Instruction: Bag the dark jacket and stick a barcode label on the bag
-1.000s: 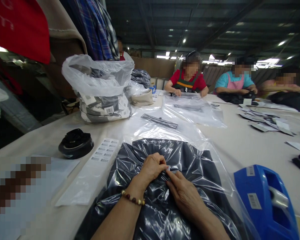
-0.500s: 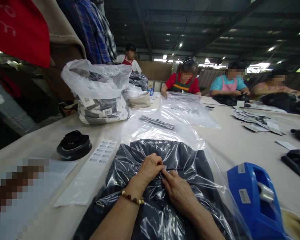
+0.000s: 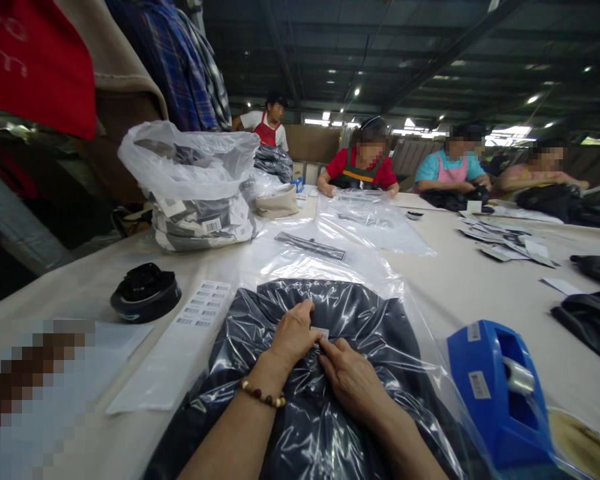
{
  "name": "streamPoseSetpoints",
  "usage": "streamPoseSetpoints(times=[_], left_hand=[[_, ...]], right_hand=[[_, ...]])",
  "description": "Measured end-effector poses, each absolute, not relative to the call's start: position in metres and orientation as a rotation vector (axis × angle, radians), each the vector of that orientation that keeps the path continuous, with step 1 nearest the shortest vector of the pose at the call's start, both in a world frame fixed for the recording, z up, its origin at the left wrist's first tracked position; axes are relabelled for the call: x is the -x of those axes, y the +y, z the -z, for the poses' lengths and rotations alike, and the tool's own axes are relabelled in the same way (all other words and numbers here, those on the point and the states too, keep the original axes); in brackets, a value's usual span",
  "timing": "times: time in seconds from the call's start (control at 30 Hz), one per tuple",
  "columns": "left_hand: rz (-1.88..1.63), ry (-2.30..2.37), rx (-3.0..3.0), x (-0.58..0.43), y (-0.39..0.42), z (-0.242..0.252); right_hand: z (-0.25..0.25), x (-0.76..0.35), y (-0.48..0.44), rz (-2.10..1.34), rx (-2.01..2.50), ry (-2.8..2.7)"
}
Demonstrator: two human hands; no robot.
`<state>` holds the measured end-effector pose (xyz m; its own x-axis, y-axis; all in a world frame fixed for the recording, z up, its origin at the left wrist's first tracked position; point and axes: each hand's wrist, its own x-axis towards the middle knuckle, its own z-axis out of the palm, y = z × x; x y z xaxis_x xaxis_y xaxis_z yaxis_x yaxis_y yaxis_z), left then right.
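Note:
A black garment inside a clear plastic bag (image 3: 380, 320) lies flat in front of me. On the bag's middle is a small pale label (image 3: 321, 332). My left hand (image 3: 296, 333), with a beaded bracelet at the wrist, rests on the bag with its thumb at the label's lower edge and its fingers spread. Beside it my right hand (image 3: 347, 373) lies on the plastic, fingers extended, its index fingertip near the left thumb. A sheet of barcode stickers (image 3: 200, 305) lies to the left of the bag.
A blue tape dispenser (image 3: 500, 393) stands at the right. On the left are a black round object (image 3: 145, 293) and a white plastic sack of tags (image 3: 190, 180). Tags (image 3: 510, 240) lie at the back right of the table (image 3: 460, 287). Several people work across it.
My left fingers have lifted and opened off the spot where they were pinched, so more of the label shows. The view has shifted slightly. The person in the white top has straightened.

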<state>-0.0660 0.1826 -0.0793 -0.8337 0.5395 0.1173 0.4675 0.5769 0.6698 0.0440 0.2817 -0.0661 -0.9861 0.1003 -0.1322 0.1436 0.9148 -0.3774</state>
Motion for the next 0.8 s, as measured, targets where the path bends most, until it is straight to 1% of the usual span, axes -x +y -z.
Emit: streamPoseSetpoints(times=[0.33, 0.57, 0.8], left_hand=[[-1.241, 2.544, -0.672, 0.077, 0.181, 0.084], [-1.296, 2.477, -0.635, 0.080, 0.179, 0.084], [-1.322, 2.510, -0.619, 0.080, 0.180, 0.084]], right_hand=[[0.073, -0.044, 0.284, 0.746, -0.228, 3.012], [0.074, -0.039, 0.281, 0.526, -0.225, 2.998], [0.069, -0.032, 0.276, 0.290, -0.165, 2.998]])
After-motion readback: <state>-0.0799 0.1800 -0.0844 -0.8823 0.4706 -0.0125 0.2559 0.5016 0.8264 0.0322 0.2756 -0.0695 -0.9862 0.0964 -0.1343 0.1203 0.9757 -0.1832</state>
